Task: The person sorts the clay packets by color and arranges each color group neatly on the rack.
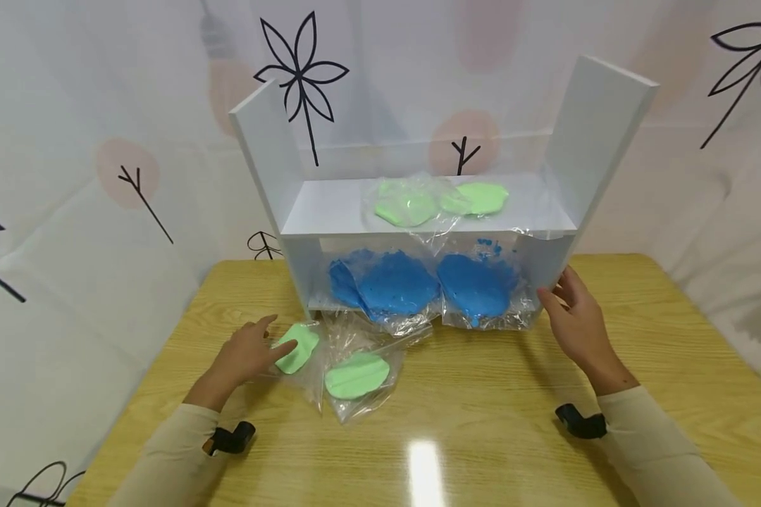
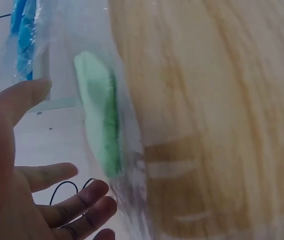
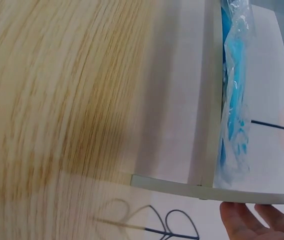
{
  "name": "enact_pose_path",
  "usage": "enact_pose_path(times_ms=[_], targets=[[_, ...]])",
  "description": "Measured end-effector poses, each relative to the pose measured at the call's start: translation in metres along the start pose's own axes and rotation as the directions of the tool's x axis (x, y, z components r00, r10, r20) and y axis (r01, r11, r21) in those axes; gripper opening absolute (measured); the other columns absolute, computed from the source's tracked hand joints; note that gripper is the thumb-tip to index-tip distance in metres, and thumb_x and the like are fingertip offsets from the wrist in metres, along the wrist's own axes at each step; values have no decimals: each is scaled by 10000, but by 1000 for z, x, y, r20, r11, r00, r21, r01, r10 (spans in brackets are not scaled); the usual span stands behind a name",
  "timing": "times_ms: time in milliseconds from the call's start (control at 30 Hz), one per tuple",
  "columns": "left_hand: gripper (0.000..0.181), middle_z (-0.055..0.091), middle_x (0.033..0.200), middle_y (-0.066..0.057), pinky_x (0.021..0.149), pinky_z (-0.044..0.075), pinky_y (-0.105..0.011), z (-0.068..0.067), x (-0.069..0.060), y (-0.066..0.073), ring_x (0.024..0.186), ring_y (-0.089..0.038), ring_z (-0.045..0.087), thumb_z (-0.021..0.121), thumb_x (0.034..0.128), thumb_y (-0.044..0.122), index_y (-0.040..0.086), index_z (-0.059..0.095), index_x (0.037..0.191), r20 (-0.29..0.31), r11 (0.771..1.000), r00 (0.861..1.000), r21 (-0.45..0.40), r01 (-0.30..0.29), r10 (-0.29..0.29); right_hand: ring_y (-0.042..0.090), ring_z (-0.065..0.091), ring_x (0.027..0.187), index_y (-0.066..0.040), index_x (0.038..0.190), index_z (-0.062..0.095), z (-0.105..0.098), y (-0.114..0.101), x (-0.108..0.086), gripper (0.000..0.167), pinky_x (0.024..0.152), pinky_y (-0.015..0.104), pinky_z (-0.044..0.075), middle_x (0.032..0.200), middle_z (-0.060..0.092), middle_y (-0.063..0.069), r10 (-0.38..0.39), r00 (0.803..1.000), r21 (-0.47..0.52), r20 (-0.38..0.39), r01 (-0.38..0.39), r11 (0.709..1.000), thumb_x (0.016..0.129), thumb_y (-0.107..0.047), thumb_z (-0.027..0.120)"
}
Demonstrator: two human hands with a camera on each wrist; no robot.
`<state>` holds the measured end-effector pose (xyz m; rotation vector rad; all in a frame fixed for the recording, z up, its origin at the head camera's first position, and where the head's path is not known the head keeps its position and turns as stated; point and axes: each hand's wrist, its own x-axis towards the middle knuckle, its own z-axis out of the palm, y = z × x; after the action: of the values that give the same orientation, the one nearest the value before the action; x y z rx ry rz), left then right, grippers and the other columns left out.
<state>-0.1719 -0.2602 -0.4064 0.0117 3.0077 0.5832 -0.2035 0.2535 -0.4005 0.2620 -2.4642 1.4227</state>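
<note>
A white two-tier shelf [image 1: 328,208] stands on the table. My right hand [image 1: 577,324] touches its right side panel [image 1: 599,134] low down; the right wrist view shows fingertips [image 3: 234,215] against the panel's outer face. My left hand [image 1: 247,352] is spread beside a clear bag with a flat pale-green soft mass [image 1: 299,346], one finger overlapping it in the head view. In the left wrist view the fingers look loose next to that green mass [image 2: 99,112]; whether they touch the bag I cannot tell. Another bagged green mass [image 1: 357,376] lies just right of it.
Two blue masses [image 1: 398,283] [image 1: 474,285] in clear bags fill the lower tier, bag edges hanging over its front. Bagged green masses [image 1: 409,203] lie on the upper tier. A patterned white cloth [image 1: 165,105] hangs behind the wooden table [image 1: 482,422].
</note>
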Motion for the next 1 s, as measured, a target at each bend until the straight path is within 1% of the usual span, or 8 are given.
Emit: enact_pose_path(times_ms=[67, 133, 233, 400, 567, 733, 833, 1000], targets=[[891, 573, 1326, -285, 931, 460, -693, 3, 1, 0, 1193, -498, 550, 570, 903, 673, 44, 407, 1512, 26, 996, 1000, 94, 8, -10, 511, 403, 1373, -375, 1605, 104, -1, 0, -1, 641, 988, 715, 401, 1617, 293, 194, 5, 1000, -9, -4, -5, 1000, 1070, -288, 445], [887, 580, 1312, -278, 921, 441, -723, 7, 1, 1, 1176, -503, 552, 588, 874, 701, 52, 476, 1468, 31, 988, 999, 156, 6, -11, 504, 407, 1374, -376, 1605, 105, -1, -1, -2, 650, 987, 701, 409, 1611, 304, 195, 7, 1000, -22, -7, -7, 1000, 1066, -280, 455], [825, 587, 1306, -256, 920, 424, -730, 10, 0, 4, 1159, -483, 563, 637, 855, 678, 70, 543, 1406, 25, 983, 1000, 182, 9, -14, 496, 413, 1374, -380, 1604, 107, -1, -1, -2, 664, 986, 688, 416, 1611, 309, 186, 7, 1000, -30, -11, -8, 1000, 1061, -261, 470], [782, 656, 1210, -167, 902, 420, -690, 12, 0, 2, 1121, -430, 586, 703, 822, 649, 58, 582, 1320, 22, 991, 1000, 134, 14, -18, 490, 417, 1376, -367, 1607, 124, 2, -3, -2, 673, 985, 674, 430, 1604, 318, 183, -4, 1000, -33, -12, 4, 999, 1054, -243, 487], [807, 675, 1150, -164, 842, 436, -616, 12, 3, -2, 1031, -389, 615, 729, 793, 655, 14, 581, 1261, 27, 995, 999, 98, 18, -21, 485, 416, 1380, -360, 1608, 128, 3, -3, 0, 682, 992, 667, 432, 1606, 314, 178, 4, 1000, -33, -17, -4, 999, 1048, -231, 496], [818, 686, 995, -138, 774, 459, -554, 10, 1, -3, 865, -305, 639, 741, 825, 587, -38, 506, 1297, 36, 998, 999, 64, 21, -23, 470, 430, 1377, -345, 1609, 138, 4, 1, 2, 689, 993, 651, 448, 1604, 327, 158, 1, 1000, -29, -24, -2, 1000, 1043, -213, 509], [812, 700, 986, -156, 708, 506, -473, 10, -3, -3, 791, -256, 651, 738, 858, 527, -52, 457, 1354, 42, 999, 998, 39, 35, -36, 464, 438, 1372, -323, 1611, 146, 5, 2, 2, 689, 994, 643, 458, 1596, 339, 161, 0, 1000, -26, -20, 0, 1000, 1040, -204, 513], [722, 705, 987, -183, 582, 504, -369, 7, -9, -2, 728, -227, 640, 740, 896, 403, -40, 461, 1394, -10, 1000, 1000, -11, 21, -22, 474, 436, 1368, -311, 1612, 154, 4, 1, 0, 680, 995, 667, 443, 1589, 340, 175, -3, 1000, -24, -18, 3, 1000, 1039, -206, 506]])
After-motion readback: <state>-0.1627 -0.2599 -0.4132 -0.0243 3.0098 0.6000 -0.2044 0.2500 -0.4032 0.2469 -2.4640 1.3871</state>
